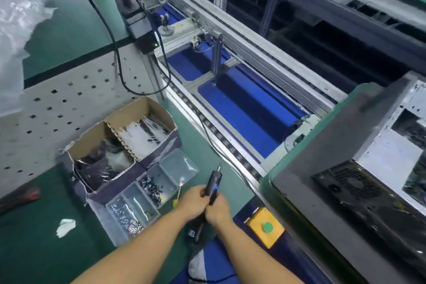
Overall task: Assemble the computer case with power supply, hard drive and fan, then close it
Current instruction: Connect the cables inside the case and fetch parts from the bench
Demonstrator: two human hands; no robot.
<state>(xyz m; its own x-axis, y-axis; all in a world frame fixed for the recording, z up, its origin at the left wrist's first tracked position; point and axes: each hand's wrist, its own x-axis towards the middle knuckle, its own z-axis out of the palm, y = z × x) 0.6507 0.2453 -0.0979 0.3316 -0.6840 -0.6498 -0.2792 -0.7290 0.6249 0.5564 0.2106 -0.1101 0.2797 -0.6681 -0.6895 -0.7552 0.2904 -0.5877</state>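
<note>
L hand point(193, 202) & R hand point(217, 211) grips clenched on slim black screwdriver point(214, 180), boxy grey metal case point(380, 152) right

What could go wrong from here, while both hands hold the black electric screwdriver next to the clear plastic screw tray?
1. The left hand and right hand both grip the black electric screwdriver; triggered now, its bare bit might nick a finger.
2. The clear plastic screw tray lies close beside the left hand; a careless swing may scatter screws.
3. The screwdriver's black cable passes near the yellow box with a green button and might snag it.
</note>
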